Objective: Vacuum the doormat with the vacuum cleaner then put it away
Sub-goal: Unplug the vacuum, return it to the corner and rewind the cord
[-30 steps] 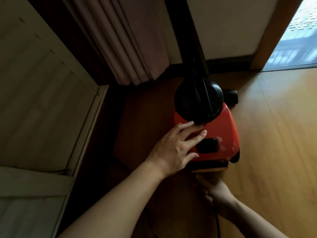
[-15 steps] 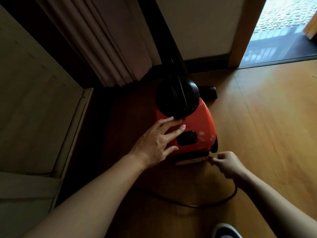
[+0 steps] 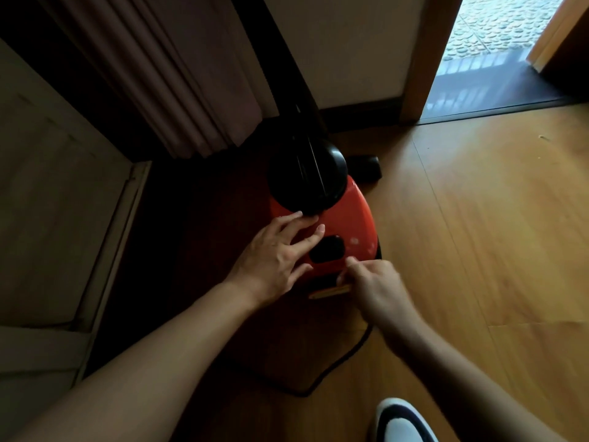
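The wooden floor point(image 3: 478, 250) extends beneath and to the right of both hands. A pale panelled surface point(image 3: 57, 202) stands to the left of the left forearm, and a pleated curtain point(image 3: 178, 74) hangs beyond the left hand. An open doorway point(image 3: 497, 52) lies far beyond the right hand, on its right. The vacuum cleaner point(image 3: 353, 218) – red body, black dome point(image 3: 307, 177) on top – sits on the floor directly under both hands, near the curtain's lower edge. The left hand point(image 3: 274, 260) rests flat on the left side of the red body, fingers straight and slightly spread, with the fingertips touching the base of the dome. The right hand point(image 3: 376, 288) is at the near edge of the body, just beside the left hand but not touching it; its fingers are curled, with thumb and forefinger drawn together. The black power cord point(image 3: 328, 374) runs out from under the right wrist and loops across the floor between the two forearms – the grip point itself is hidden by the hand. A white shoe point(image 3: 401, 422) shows below the right forearm. A black nozzle point(image 3: 366, 169) lies beyond the right hand, beside the dome. A dark oval recess point(image 3: 326, 248) sits between the two hands.
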Demonstrator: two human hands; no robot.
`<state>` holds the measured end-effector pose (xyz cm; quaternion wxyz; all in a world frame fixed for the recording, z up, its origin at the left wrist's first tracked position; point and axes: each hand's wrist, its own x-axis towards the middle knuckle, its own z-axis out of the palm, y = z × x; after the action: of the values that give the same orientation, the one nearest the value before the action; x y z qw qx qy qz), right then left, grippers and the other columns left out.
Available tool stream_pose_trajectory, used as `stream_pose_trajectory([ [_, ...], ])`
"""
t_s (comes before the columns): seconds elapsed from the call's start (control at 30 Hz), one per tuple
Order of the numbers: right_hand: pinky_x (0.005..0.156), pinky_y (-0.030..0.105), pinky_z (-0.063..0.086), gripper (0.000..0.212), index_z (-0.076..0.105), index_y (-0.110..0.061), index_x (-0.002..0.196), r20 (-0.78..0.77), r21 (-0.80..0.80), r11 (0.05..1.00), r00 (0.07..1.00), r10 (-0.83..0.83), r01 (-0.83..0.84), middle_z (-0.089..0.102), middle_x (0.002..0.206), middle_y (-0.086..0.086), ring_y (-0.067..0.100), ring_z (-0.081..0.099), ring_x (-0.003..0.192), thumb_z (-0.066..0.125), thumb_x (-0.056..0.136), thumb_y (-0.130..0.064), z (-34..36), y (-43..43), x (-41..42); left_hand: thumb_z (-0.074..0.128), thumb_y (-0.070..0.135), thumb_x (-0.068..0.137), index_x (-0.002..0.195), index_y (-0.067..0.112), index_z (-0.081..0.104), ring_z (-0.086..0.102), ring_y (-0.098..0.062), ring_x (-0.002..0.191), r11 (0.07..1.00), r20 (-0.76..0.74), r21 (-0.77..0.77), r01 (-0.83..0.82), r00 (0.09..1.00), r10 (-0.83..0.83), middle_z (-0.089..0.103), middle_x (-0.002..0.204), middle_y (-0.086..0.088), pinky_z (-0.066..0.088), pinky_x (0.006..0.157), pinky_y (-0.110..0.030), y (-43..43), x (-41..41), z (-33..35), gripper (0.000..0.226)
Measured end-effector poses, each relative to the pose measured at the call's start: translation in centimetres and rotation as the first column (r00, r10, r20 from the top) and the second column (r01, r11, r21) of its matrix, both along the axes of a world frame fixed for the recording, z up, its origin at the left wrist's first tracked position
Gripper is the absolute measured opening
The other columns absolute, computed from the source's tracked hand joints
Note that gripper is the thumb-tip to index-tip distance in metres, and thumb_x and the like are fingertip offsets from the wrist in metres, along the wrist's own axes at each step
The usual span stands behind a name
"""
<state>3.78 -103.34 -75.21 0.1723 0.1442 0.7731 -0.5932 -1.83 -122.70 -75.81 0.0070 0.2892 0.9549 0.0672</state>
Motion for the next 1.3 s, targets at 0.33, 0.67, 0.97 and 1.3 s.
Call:
stream_pose_trajectory([
  [0.33,0.066,0.04,0.047,0.035,0.054,-0.018,0.08,-0.16,0.099,0.982,0.972,0.173,-0.159,0.061,0.077,0.002,0.017,0.056,0.067,0.038,0.109,-0.029,-5.4,-8.9,3.1,0.057,0.029,0.097,0.152,0.026,0.036,0.024,-0.02,0.145,1.0,0.022,-0.007,0.02,1.0,-0.02,0.033,0.157,0.001,0.027,0.115,-0.042,-0.2,-0.2,0.2,0.059],
  [0.67,0.041,0.022,0.032,0.049,0.067,-0.006,0.079,0.283,-0.326,0.932,0.924,0.257,-0.16,0.045,0.052,0.002,0.01,0.04,0.04,0.052,0.102,-0.045,-12.1,-4.7,1.6,0.052,0.037,0.093,0.151,0.024,0.038,0.022,-0.02,0.147,0.998,0.039,0.028,0.061,0.997,-0.062,0.033,0.156,0.001,0.028,0.119,-0.038,-1.5,-0.6,-0.1,0.061],
  [0.97,0.055,0.03,0.056,0.019,0.073,-0.022,0.102,0.174,0.133,0.947,0.948,0.268,-0.292,0.075,0.087,-0.001,0.022,0.072,0.068,0.072,0.093,-0.038,-12.7,3.3,-1.5,0.058,0.043,0.088,0.153,0.028,0.029,0.013,-0.017,0.15,0.997,0.076,-0.02,0.079,0.994,-0.077,0.023,0.16,0.004,0.027,0.119,-0.044,-1.7,-0.9,-0.1,0.073],
  [1.3,0.043,0.022,0.03,0.037,0.062,-0.009,0.081,0.19,0.058,0.998,0.982,-0.021,0.01,0.044,0.059,-0.004,0.007,0.035,0.047,0.063,0.098,-0.042,-8.6,9.3,-2.1,0.062,0.04,0.088,0.153,0.028,0.03,0.013,-0.019,0.15,0.998,0.077,-0.022,0.058,0.996,-0.056,0.023,0.16,0.002,0.022,0.118,-0.044,-1.4,-0.6,-0.1,0.074],
])
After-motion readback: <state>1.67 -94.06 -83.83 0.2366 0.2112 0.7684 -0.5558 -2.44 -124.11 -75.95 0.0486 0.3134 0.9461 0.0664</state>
